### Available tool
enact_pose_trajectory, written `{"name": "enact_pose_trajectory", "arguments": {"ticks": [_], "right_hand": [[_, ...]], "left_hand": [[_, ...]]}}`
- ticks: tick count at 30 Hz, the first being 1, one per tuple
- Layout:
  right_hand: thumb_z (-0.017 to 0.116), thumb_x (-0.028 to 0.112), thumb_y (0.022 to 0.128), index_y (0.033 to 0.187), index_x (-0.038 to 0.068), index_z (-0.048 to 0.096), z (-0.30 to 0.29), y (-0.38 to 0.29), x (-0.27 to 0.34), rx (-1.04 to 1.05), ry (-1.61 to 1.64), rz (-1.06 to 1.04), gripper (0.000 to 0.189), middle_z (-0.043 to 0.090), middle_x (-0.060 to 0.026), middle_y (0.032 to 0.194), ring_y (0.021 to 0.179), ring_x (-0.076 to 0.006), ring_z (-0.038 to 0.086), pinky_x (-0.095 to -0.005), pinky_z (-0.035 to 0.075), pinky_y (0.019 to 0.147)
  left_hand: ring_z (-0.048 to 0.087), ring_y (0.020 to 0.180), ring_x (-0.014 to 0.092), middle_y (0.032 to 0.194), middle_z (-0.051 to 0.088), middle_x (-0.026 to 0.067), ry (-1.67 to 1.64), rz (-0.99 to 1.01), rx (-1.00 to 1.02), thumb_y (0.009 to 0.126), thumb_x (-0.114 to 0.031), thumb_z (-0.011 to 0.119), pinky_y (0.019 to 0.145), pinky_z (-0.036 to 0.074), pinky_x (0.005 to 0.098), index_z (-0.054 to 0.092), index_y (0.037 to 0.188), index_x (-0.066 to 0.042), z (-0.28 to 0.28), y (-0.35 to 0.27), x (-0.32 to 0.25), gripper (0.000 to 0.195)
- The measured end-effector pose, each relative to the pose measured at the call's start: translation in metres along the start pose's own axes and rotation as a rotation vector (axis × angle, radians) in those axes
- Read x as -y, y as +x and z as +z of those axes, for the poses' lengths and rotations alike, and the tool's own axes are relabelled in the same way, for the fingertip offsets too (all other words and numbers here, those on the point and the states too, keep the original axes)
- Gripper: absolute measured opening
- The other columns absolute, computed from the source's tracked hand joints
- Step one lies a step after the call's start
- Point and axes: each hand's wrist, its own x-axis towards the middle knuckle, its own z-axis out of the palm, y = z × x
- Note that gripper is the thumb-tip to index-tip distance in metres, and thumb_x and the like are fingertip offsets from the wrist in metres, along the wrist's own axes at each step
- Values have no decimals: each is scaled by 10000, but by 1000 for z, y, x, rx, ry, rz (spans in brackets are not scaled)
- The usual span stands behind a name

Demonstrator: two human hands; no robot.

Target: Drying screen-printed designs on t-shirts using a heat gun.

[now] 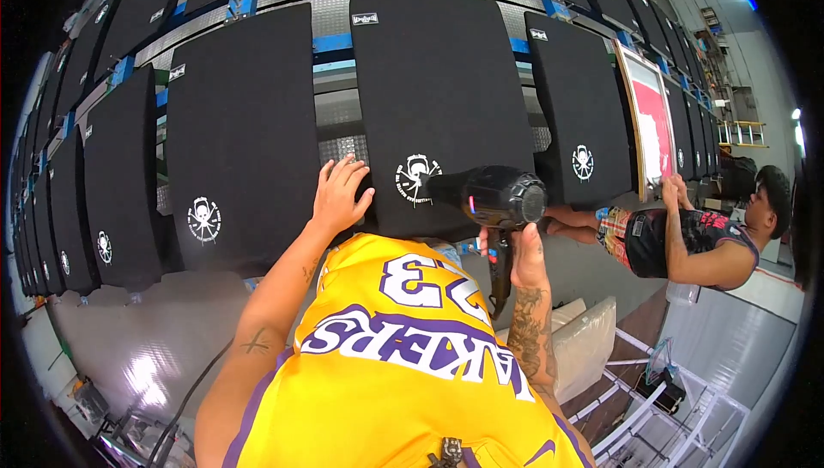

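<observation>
My right hand (529,250) grips the handle of a black hair dryer (496,194). Its nozzle points left, just over a white octopus-like skull print (415,178) and hides part of that print. The print lies near the close end of a black fabric panel (438,88) stretched flat on a board. My left hand (341,192) is spread at the left edge of this panel, beside the gap, holding nothing. To its left lies another black panel (241,114) with the same kind of print (203,218). A third printed panel (576,107) is to the right.
Blue brackets (241,5) with upright bolts line the metal rail behind the panels. At right, a co-worker (695,236) holds a screen-printing frame (647,120) bearing red and white. Wrapped boards (586,346) and a white metal rack (663,403) stand behind; a cable (187,397) hangs at left.
</observation>
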Motion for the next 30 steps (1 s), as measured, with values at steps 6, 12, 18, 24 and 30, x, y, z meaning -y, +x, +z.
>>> {"name": "enact_pose_trajectory", "arguments": {"ticks": [6, 12, 18, 24, 30], "right_hand": [[466, 767, 808, 1226, -26, 525, -14, -14, 1, -51, -56, -13, 899, 628, -125, 983, 841, -190, 613, -315, 519, 733], [582, 656, 828, 1206, -9, 511, 5, -15, 0, 30, 79, 18, 769, 647, -130, 938, 790, -177, 634, -304, 536, 701], [595, 633, 831, 1216, -6, 502, 22, 7, 3, 148, 84, 46, 752, 641, -129, 953, 788, -181, 629, -299, 523, 677], [505, 681, 847, 1199, -14, 529, 28, 41, 8, 170, -55, 1, 780, 640, -125, 948, 792, -185, 627, -307, 524, 682], [404, 756, 839, 1180, -24, 542, 8, 62, 18, 79, -142, 4, 862, 627, -114, 938, 795, -191, 613, -317, 513, 693]], "left_hand": [[446, 1281, 263, 1208, 587, 76, -14, -28, -15, 813, -238, 649, 1076, 287, 490, 613, 1114, -66, 3, -1, 1, 348], [445, 1280, 261, 1221, 585, 69, -19, -60, 2, 806, -187, 643, 1072, 292, 494, 635, 1068, -79, 2, 1, 0, 284], [447, 1278, 263, 1229, 584, 70, 1, -85, -1, 811, -150, 629, 1066, 298, 504, 642, 1058, -79, -3, 1, -4, 257], [446, 1280, 264, 1224, 583, 70, 29, -68, -40, 805, -131, 631, 1066, 300, 509, 649, 1047, -82, -4, 0, -11, 248], [422, 1301, 274, 1263, 554, 79, 41, -32, -16, 805, -145, 642, 1075, 285, 513, 642, 1086, -81, -1, 0, -23, 289]]}}
